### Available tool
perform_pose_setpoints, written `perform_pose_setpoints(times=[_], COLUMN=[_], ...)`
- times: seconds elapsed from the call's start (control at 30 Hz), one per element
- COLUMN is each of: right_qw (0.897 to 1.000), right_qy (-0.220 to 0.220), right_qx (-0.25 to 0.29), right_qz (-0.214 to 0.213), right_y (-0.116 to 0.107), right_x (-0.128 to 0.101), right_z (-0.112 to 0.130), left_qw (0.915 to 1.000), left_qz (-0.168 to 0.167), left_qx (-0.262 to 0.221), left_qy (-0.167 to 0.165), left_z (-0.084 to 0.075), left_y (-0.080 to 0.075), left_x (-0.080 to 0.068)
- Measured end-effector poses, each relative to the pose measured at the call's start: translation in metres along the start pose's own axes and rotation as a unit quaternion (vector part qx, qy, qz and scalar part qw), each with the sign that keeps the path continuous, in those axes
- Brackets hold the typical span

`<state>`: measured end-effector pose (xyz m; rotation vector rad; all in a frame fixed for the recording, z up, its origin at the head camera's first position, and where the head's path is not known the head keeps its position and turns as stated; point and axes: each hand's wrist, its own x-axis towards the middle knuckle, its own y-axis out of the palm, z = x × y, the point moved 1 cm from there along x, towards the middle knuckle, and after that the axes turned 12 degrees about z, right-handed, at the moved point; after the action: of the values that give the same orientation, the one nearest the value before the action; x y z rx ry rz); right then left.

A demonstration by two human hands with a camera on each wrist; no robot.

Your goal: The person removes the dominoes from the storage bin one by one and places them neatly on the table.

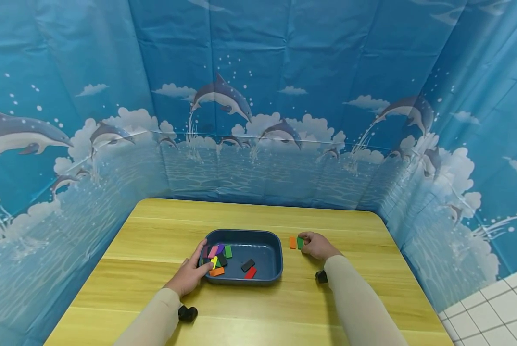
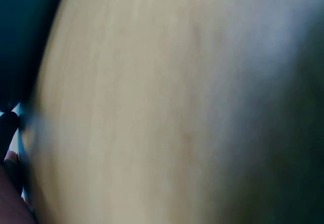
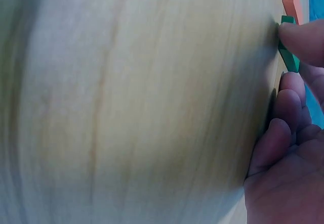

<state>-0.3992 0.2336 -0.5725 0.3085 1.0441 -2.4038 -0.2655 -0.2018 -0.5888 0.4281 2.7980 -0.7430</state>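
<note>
At the right of the table my right hand pinches a green domino block between thumb and fingers, low at the tabletop. An orange domino block lies just left of it. The right wrist view shows the thumb against the green block, with the other fingers curled. Around the left wall of a dark blue tray my left hand grips, its thumb reaching over the rim. By that thumb lie several loose domino blocks, among them a purple block and a yellow block.
Farther right inside the tray lie a black block and a red block. The yellow wooden table carries everything. A blue dolphin-print curtain closes off its back and sides.
</note>
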Motion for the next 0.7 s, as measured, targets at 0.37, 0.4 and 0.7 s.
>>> perform_pose_setpoints(times=[0.37,0.4,0.7], right_qw=[0.999,0.999,0.998], right_qy=[-0.001,0.001,-0.06], right_qx=[0.046,0.051,0.034], right_qz=[0.014,0.016,0.002], right_y=[0.0,-0.001,-0.016], right_x=[-0.009,-0.009,-0.005], right_z=[0.001,0.002,0.06], left_qw=[1.0,1.0,1.0], left_qz=[-0.001,0.0,0.0], left_qx=[-0.003,-0.002,0.003], left_qy=[-0.007,-0.007,-0.002], left_z=[0.0,0.0,-0.002], left_y=[0.002,0.002,0.0], left_x=[-0.004,-0.004,0.0])
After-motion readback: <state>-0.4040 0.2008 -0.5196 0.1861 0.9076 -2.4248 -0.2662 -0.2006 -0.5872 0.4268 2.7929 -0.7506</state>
